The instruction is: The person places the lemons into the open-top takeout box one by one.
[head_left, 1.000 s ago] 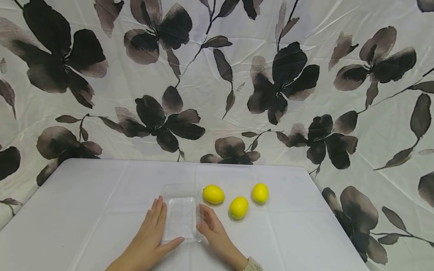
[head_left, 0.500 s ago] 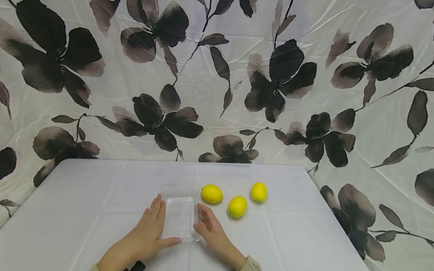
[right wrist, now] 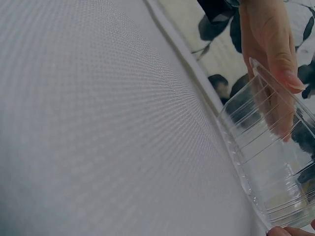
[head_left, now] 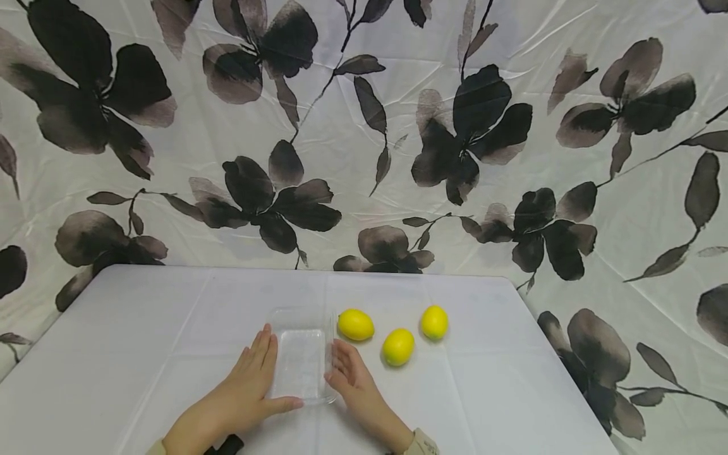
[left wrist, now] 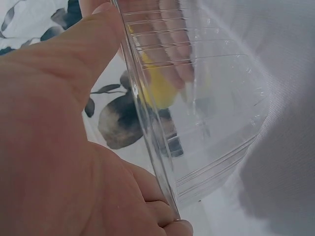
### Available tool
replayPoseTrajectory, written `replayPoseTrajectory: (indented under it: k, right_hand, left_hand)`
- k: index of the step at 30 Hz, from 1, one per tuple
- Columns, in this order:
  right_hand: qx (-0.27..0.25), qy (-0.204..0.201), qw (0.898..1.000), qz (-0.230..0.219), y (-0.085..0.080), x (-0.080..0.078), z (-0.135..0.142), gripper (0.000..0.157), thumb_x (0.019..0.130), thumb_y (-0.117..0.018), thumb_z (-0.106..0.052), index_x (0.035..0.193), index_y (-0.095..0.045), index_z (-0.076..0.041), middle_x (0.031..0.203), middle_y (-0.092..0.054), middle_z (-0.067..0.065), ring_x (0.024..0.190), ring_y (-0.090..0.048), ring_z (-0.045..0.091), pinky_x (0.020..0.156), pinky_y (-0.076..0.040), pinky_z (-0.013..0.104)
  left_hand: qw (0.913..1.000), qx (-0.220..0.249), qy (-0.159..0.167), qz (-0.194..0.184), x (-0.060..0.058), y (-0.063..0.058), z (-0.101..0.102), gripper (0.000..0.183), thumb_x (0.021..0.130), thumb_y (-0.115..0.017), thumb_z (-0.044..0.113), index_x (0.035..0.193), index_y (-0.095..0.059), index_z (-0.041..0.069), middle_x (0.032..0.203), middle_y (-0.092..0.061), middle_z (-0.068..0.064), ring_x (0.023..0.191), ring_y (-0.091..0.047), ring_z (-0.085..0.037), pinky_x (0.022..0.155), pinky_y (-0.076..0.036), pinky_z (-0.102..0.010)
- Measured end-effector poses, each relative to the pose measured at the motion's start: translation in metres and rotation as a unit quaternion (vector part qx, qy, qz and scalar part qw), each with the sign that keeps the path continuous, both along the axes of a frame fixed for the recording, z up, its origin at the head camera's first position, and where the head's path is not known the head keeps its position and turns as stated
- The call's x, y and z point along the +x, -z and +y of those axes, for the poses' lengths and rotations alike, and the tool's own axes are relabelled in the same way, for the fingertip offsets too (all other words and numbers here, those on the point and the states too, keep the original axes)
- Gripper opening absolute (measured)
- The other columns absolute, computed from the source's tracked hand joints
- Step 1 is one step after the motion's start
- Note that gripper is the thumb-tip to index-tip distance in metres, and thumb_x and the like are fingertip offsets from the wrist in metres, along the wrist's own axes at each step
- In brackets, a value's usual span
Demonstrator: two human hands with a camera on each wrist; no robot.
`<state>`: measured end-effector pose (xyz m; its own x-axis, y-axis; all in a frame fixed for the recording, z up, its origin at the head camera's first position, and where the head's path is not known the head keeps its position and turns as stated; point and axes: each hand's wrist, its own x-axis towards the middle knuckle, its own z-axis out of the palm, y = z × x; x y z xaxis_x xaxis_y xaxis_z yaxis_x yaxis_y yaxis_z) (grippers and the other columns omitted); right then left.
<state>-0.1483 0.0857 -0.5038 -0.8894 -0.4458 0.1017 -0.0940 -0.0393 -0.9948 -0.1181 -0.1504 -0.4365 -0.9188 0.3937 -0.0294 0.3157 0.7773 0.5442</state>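
A clear plastic box [head_left: 303,363] with ribbed walls stands on the white table between my hands. My left hand [head_left: 244,379] lies along its left side, fingers straight and thumb reaching to the near rim. In the left wrist view that hand [left wrist: 64,132] touches the rim of the clear box [left wrist: 221,108]. On the right side, my right hand [head_left: 355,379] rests against the wall with relaxed fingers. The right wrist view shows only its fingertips [right wrist: 290,231] by the box [right wrist: 261,152]. Just right of the box sits a lemon [head_left: 356,325].
Two more lemons lie farther right, a nearer one [head_left: 398,347] and a farther one [head_left: 435,322]. A white cloth covers the table [head_left: 500,379]. Behind it hangs a floral curtain [head_left: 364,126].
The head view has shifted slightly. My left wrist has turned outward a little, and a black band now shows at it. Box and lemons have kept their places.
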Motion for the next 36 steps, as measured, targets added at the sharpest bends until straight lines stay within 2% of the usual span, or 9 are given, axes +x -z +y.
replayPoseTrajectory:
  k: [5, 9, 13, 18, 28, 30, 34, 36]
  right_hand:
    - [0.001, 0.018, 1.0, 0.013, -0.007, -0.001, 0.001, 0.057, 0.102, -0.051, -0.011, 0.152, -0.026, 0.003, 0.152, -0.035, 0.028, 0.138, -0.04, 0.04, 0.111, -0.038, 0.038]
    - [0.023, 0.044, 0.997, 0.059, -0.013, -0.001, 0.002, 0.054, 0.101, -0.053, -0.009, 0.149, -0.032, 0.002, 0.146, -0.044, 0.027, 0.131, -0.049, 0.04, 0.106, -0.045, 0.037]
    - [0.048, 0.084, 0.99, 0.101, -0.021, 0.0, 0.003, 0.048, 0.099, -0.055, -0.008, 0.143, -0.04, 0.001, 0.143, -0.048, 0.023, 0.125, -0.054, 0.038, 0.1, -0.05, 0.033]
    - [0.045, 0.12, 0.986, 0.107, -0.03, 0.0, 0.004, 0.044, 0.097, -0.057, -0.006, 0.139, -0.045, 0.003, 0.14, -0.047, 0.024, 0.122, -0.056, 0.039, 0.096, -0.052, 0.031]
    - [0.009, 0.148, 0.981, 0.125, -0.041, -0.007, 0.013, 0.037, 0.096, -0.056, 0.003, 0.133, -0.052, 0.004, 0.133, -0.054, 0.024, 0.121, -0.054, 0.044, 0.098, -0.051, 0.028]
    - [0.001, 0.166, 0.977, 0.135, -0.044, -0.01, 0.018, 0.035, 0.095, -0.057, 0.003, 0.131, -0.055, 0.004, 0.131, -0.056, 0.023, 0.12, -0.055, 0.042, 0.098, -0.05, 0.028]
    - [0.003, 0.226, 0.959, 0.169, -0.047, -0.019, 0.032, 0.03, 0.096, -0.056, 0.004, 0.126, -0.06, 0.003, 0.128, -0.06, 0.019, 0.118, -0.058, 0.035, 0.1, -0.049, 0.031]
    - [-0.001, 0.254, 0.952, 0.17, -0.048, -0.024, 0.04, 0.029, 0.097, -0.055, 0.004, 0.125, -0.061, 0.003, 0.127, -0.062, 0.018, 0.118, -0.057, 0.034, 0.101, -0.048, 0.03]
  left_hand:
    - [1.0, -0.002, 0.003, 0.003, 0.0, -0.001, 0.0, 0.123, 0.081, -0.066, 0.067, 0.147, -0.013, -0.022, 0.157, 0.005, -0.038, 0.146, -0.001, -0.052, 0.112, -0.01, -0.07]
    - [1.0, 0.001, 0.002, 0.006, -0.001, -0.001, -0.001, 0.123, 0.08, -0.067, 0.067, 0.147, -0.014, -0.022, 0.157, 0.004, -0.038, 0.146, -0.001, -0.052, 0.112, -0.01, -0.069]
    - [1.0, 0.002, -0.001, 0.005, -0.003, 0.0, -0.002, 0.124, 0.08, -0.067, 0.068, 0.147, -0.014, -0.021, 0.158, 0.004, -0.036, 0.146, -0.001, -0.051, 0.113, -0.01, -0.068]
    - [0.9999, 0.004, 0.003, 0.009, -0.005, 0.001, -0.004, 0.124, 0.08, -0.067, 0.068, 0.147, -0.014, -0.022, 0.157, 0.004, -0.037, 0.146, -0.001, -0.052, 0.113, -0.01, -0.069]
    - [1.0, 0.004, -0.003, 0.004, -0.006, 0.001, -0.002, 0.124, 0.08, -0.068, 0.067, 0.148, -0.013, -0.021, 0.158, 0.004, -0.036, 0.147, 0.0, -0.05, 0.114, -0.008, -0.067]
    - [1.0, 0.004, -0.006, 0.003, -0.006, 0.002, -0.002, 0.124, 0.08, -0.068, 0.067, 0.148, -0.013, -0.021, 0.158, 0.004, -0.036, 0.147, 0.0, -0.05, 0.114, -0.007, -0.067]
    - [0.9999, 0.001, -0.009, -0.005, -0.006, 0.003, -0.001, 0.123, 0.08, -0.069, 0.066, 0.149, -0.011, -0.019, 0.159, 0.007, -0.034, 0.147, 0.002, -0.049, 0.115, -0.006, -0.066]
    - [0.9999, -0.001, -0.008, -0.007, -0.005, 0.002, -0.001, 0.123, 0.08, -0.069, 0.066, 0.149, -0.011, -0.019, 0.159, 0.006, -0.035, 0.147, 0.001, -0.049, 0.115, -0.006, -0.066]
